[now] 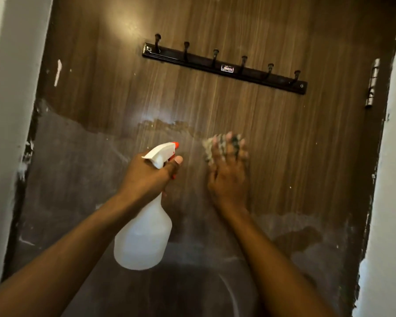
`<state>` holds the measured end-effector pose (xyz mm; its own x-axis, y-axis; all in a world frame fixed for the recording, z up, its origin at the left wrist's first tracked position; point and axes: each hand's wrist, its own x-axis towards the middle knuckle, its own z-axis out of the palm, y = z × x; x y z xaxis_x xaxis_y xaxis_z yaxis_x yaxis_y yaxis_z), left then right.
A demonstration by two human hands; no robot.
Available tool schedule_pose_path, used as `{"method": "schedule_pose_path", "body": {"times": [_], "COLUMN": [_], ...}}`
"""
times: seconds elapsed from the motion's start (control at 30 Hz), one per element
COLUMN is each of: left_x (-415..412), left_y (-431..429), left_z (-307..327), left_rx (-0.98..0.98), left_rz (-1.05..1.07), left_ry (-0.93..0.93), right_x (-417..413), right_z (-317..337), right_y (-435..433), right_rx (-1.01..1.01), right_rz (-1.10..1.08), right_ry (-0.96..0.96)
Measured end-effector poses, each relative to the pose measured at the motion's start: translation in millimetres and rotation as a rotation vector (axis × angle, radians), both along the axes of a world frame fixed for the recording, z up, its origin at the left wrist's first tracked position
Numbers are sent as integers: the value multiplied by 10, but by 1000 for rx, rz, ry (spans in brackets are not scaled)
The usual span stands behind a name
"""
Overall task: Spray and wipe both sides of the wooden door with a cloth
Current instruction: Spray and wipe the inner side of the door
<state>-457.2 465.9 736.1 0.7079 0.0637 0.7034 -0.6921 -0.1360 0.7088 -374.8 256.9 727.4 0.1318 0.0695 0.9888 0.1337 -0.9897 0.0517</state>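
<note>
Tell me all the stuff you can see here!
Brown wooden door: one, dark brown, fills the view; lower part looks dull and hazy.
Black hook rail: one, six hooks, slanting across the upper door.
Silver metal hinge: one, right door edge.
White walls: two, either side of the door.
White plastic spray bottle with orange nozzle: one, in front of the door, held.
Speckled cloth: one, pale and dark, pressed on the door.
Left hand: grips the bottle's neck.
Right hand: flat over the cloth.

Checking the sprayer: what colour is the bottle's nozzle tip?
Orange-red on the spray bottle, whose head is white; seen in the head view.
</note>
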Motion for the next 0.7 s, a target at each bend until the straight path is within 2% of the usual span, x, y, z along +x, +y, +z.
{"method": "schedule_pose_path", "body": {"times": [0.07, 0.13, 0.27, 0.37, 0.47, 0.6, 0.63, 0.7], "left_x": [-14, -17, -8, -16, -38, -60, -74, -111], "left_y": [108, 227, 473, 601, 691, 737, 743, 764], "left_z": [-15, -49, -72, -35, -11, -20, -27, -35], "left_rx": [15, 24, 27, 17, 13, 10, 10, 21], "left_rz": [-7, -7, 34, 54, 69, 94, 101, 111], "left_ry": [-2, 11, 76, 89, 95, 99, 108, 121], "right_x": [-38, -53, -14, 63, 120, 62, 28, -2], "right_z": [-362, -514, -120, 234, 185, -353, -416, -360], "right_y": [-59, -264, -185, 203, 492, 385, 274, 129], "right_rx": [-162, -181, 213, 297, 161, -175, -201, -108], "right_rz": [0, -35, -91, -88, -51, -35, -40, -47], "right_ry": [63, 56, 3, -11, 10, 82, 88, 87]}}
